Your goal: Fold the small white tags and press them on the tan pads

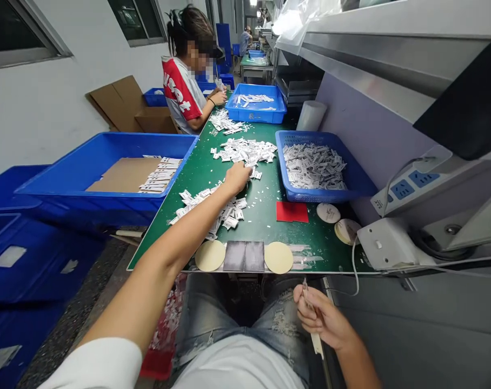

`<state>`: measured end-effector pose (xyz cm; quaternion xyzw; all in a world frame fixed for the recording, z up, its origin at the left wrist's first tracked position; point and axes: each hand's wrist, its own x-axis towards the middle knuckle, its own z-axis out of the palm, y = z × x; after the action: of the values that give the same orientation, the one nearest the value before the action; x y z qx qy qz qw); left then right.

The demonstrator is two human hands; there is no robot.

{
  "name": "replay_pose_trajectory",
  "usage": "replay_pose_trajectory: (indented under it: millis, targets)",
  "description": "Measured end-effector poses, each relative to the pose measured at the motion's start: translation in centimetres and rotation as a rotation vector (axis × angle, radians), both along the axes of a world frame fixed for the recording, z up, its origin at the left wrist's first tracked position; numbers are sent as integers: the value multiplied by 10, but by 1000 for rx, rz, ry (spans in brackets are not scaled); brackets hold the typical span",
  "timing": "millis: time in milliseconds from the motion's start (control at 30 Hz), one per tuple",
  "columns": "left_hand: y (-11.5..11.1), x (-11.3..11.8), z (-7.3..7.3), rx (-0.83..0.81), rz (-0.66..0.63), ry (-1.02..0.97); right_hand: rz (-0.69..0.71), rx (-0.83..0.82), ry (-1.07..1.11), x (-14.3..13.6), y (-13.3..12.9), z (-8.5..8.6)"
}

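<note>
My left hand (238,177) reaches over the green table (265,229), its fingers bent at the near edge of a heap of small white pieces (245,150); whatever its fingertips hold is hidden. Another heap of white pieces (231,215) lies beside and partly under my left forearm. Below the table's front edge, above my lap, my right hand (320,316) is closed around a thin knife-like tool (316,341) with a pale handle, its tip pointing up. Along the front edge, a round cream pad (210,255) and a second round pad (278,257) flank two grey abrasive squares (244,256).
A blue basket (284,162) full of white pieces stands at the right, near a red sheet (292,212) and a power strip (407,186). At the left is a large blue bin (103,197) with cardboard. Farther back, a person (184,81) handles pieces near a blue tray (256,114).
</note>
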<state>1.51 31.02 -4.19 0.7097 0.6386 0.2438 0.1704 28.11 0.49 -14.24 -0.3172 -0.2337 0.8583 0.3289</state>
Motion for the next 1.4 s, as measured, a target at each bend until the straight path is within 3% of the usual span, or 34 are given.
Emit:
replay_pose_trajectory:
  millis: [100, 167, 267, 300, 367, 433, 500, 567, 667, 800, 1000, 1400]
  targets:
    - [-15, -6, 10, 49, 14, -102, 9, 113, -88, -3, -3, 19]
    - [-41, -12, 18, 83, 4, -153, -3, 186, -173, -10, -1, 34]
    - [-110, -21, 26, 102, -31, -327, 7, 334, -331, -27, 5, 58]
    - [-138, -23, 28, 77, -51, -570, 18, 413, -418, -34, 8, 67]
    - [-194, -27, 29, -30, -20, -949, 30, 619, -642, -47, 13, 87]
    - [-241, -28, 30, -120, 80, -1181, 15, 884, -841, -61, 17, 106]
    - [-273, -27, 31, -202, 154, -1318, -24, 1164, -955, -74, 20, 120]
    - [-292, -26, 34, -268, 175, -1383, -71, 1423, -1021, -87, 23, 127]
    - [-303, -26, 35, -331, 163, -1396, -134, 1705, -1127, -104, 26, 131]
    - [-307, -29, 33, -334, 157, -1395, -169, 1878, -1295, -117, 28, 133]
    - [-309, -34, 32, -335, 122, -1389, -181, 1930, -1422, -120, 29, 137]
    - [-312, -37, 33, -332, 158, -1324, -156, 1939, -1456, -121, 27, 139]
